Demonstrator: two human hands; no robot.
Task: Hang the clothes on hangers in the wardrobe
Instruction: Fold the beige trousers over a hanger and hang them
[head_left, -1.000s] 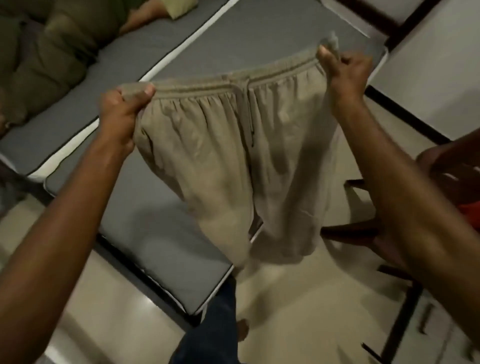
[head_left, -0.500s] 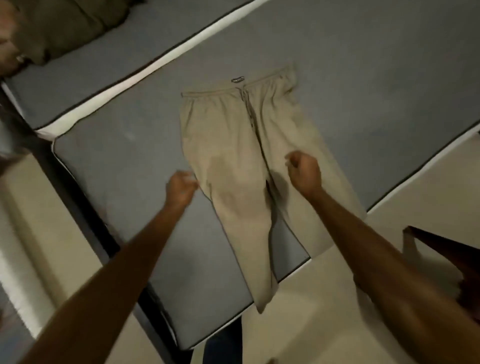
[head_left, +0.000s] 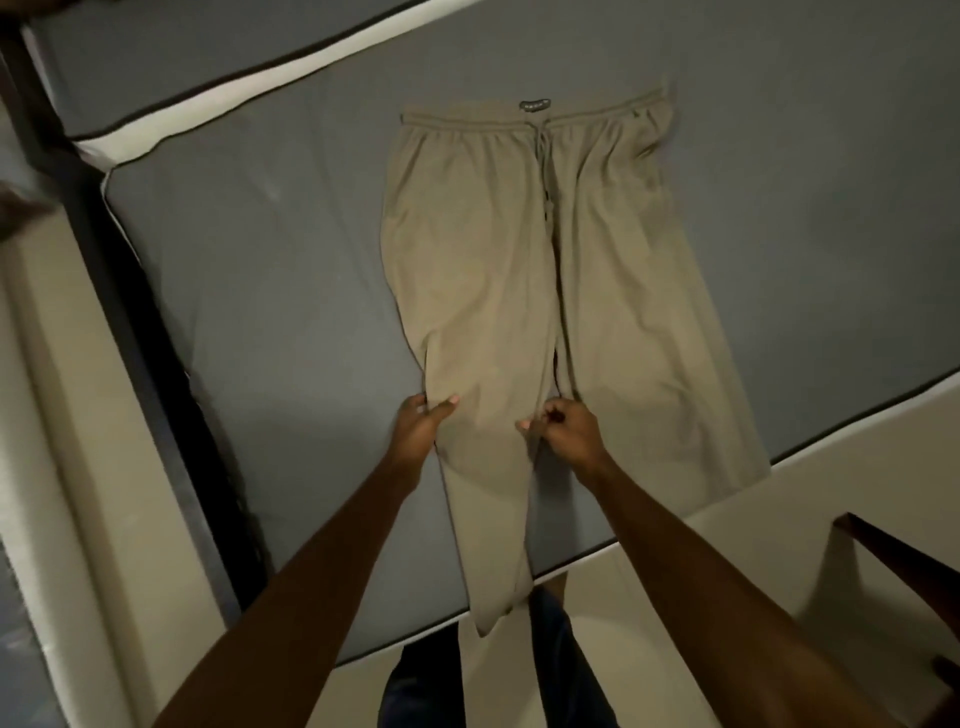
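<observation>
Head view, single garment under work. Beige drawstring trousers (head_left: 524, 270) lie flat on the grey mattress (head_left: 249, 249), waistband toward the top centre of the frame, legs running down toward the lower centre. The left-of-frame leg reaches past the mattress edge at bottom centre; the right-of-frame leg ends near the mattress edge at centre right.

Left hand (head_left: 418, 428) grasps the outer edge of the nearer leg, thumb lying on top of the cloth, fingers tucked at the seam. Right hand (head_left: 563, 428) pinches the inner edge of the same leg, fingers curled on the fabric. Both sit at about knee height, centre of frame.

Progress, as judged: early. The trousers are laid out and being straightened, probably ahead of folding. No hanger in view, no wardrobe in view. Left to do: folding or aligning the legs, fitting onto a hanger, carrying to the wardrobe. Other clothes: none visible.

Dark wooden furniture (head_left: 904, 566) at lower right; pale floor (head_left: 727, 545) beneath.
</observation>
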